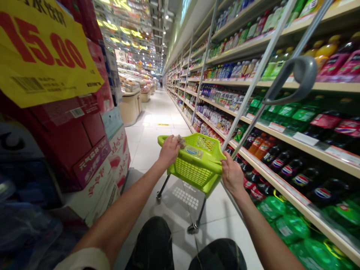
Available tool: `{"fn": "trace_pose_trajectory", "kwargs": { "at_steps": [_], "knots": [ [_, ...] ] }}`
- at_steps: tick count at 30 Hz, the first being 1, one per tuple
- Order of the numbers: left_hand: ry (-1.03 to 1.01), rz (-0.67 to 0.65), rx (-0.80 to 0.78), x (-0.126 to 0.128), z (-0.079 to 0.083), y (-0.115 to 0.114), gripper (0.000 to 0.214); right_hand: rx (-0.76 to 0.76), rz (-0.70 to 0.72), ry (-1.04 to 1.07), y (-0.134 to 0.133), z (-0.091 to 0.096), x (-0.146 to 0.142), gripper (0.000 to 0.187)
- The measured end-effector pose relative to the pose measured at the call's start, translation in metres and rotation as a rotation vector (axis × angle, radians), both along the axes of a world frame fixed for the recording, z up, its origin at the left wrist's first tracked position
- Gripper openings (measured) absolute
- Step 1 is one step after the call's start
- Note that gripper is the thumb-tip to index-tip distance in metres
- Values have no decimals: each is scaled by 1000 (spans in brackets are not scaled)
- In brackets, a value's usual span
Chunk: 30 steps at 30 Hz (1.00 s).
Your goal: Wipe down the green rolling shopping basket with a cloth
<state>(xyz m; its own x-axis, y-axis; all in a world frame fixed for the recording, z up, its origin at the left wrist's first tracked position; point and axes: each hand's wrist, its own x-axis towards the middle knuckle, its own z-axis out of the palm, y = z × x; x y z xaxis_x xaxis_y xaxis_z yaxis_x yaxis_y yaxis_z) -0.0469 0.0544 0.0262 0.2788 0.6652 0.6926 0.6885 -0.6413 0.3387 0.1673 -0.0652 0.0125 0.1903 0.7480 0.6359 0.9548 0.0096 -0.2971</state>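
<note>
A small lime-green plastic shopping cart point(197, 174) with lattice sides stands on wheeled metal legs in front of my knees. At its left rim, my left hand point(168, 150) is closed on a crumpled greyish-brown cloth point(179, 141), pressed against the plastic. My right hand point(233, 173) grips the cart's right rim with fingers curled over the edge. Between the hands, a label point(193, 151) sits on the rim. A grey loop handle point(292, 80) on a slanting metal pole rises at the upper right; its lower end passes behind my right hand.
Shelves point(281, 131) of bottled drinks run along the right side. Stacked cartons point(67, 138) stand close on the left under a yellow price sign point(42, 52). A tiled aisle point(153, 112) leads ahead past display counters point(131, 107), with a distant person point(161, 82).
</note>
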Motion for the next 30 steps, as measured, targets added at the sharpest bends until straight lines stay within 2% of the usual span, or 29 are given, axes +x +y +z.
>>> {"fn": "trace_pose_trajectory", "kwargs": {
  "at_steps": [2, 4, 7, 9, 12, 14, 16, 18, 20, 22, 24, 27, 30],
  "knots": [
    [41, -31, 18, 10, 1, -6, 27, -29, -31, 6, 3, 2, -3, 53],
    [132, -184, 82, 39, 0, -28, 24, -39, -38, 32, 5, 2, -6, 53],
    [242, -411, 196, 85, -2, -61, 24, 39, 15, 86, 5, 0, -5, 55],
    [252, -462, 218, 94, -3, -66, 24, 99, 54, 136, 3, -4, 0, 56],
    [201, -413, 220, 67, -3, -44, 24, 114, 112, 232, -2, -9, 8, 55],
    [83, -245, 171, 41, -3, -25, 25, 106, 151, 298, -4, -11, 10, 56],
    [12, -156, 146, 27, -3, -17, 26, 106, 168, 370, -4, -11, 8, 57],
    [29, -215, 166, 32, -5, -26, 26, 113, 158, 436, -4, -10, 3, 57],
    [102, -370, 214, 52, -7, -46, 27, 121, 139, 463, -3, -9, 1, 57],
    [173, -505, 260, 71, -9, -63, 30, 131, 128, 436, -2, -9, 3, 58],
    [213, -571, 284, 76, -11, -69, 31, 126, 144, 370, -2, -10, 10, 58],
    [174, -519, 269, 51, -12, -51, 31, 83, 186, 279, -2, -10, 22, 56],
    [10, -318, 198, 19, -10, -26, 30, 41, 154, 219, -1, -3, 22, 54]
  ]
}}
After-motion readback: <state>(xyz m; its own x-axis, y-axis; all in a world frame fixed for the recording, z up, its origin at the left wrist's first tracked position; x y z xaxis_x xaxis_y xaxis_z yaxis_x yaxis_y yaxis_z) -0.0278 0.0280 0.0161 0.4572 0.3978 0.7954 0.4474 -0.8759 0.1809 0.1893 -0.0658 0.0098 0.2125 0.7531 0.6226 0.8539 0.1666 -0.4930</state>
